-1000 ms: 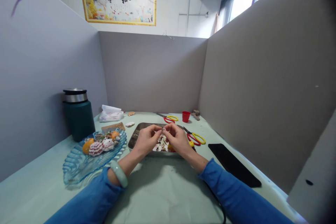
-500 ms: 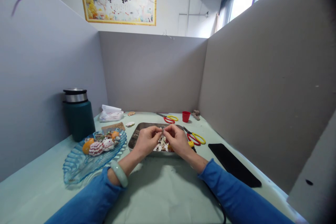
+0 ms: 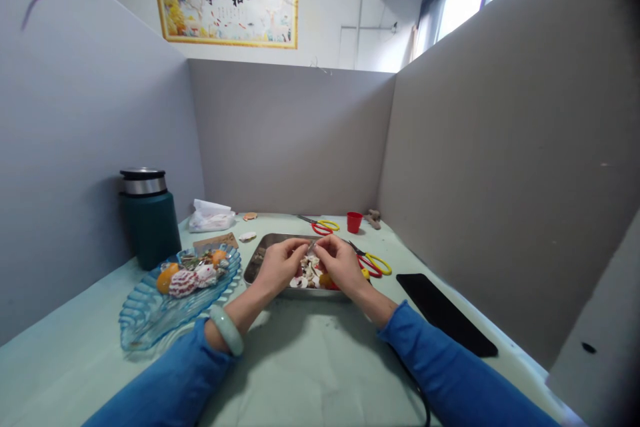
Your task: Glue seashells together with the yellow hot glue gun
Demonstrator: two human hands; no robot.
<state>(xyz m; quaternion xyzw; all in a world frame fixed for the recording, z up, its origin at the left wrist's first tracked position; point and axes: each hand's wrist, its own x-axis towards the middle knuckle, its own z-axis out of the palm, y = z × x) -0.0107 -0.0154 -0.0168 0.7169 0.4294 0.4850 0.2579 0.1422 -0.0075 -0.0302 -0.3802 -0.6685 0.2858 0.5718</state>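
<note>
My left hand [image 3: 280, 265] and my right hand [image 3: 339, 261] meet above a steel tray [image 3: 254, 265] that holds several small shells [image 3: 307, 273]. The fingertips of both hands are pinched together on a tiny object between them, too small to name. A pale green bangle [image 3: 227, 330] sits on my left wrist. Both sleeves are blue.
A blue glass dish [image 3: 150, 312] with shells and orange pieces lies at the left. A dark green flask [image 3: 149, 217] stands behind it. Two red and yellow scissors [image 3: 373, 261] [image 3: 323, 225], a red cup [image 3: 355, 221], a white bag [image 3: 211, 217] and a black phone [image 3: 453, 313] lie around. Grey partitions close three sides.
Both hands stay pinched together over the tray and have shifted only slightly; nothing else has moved.
</note>
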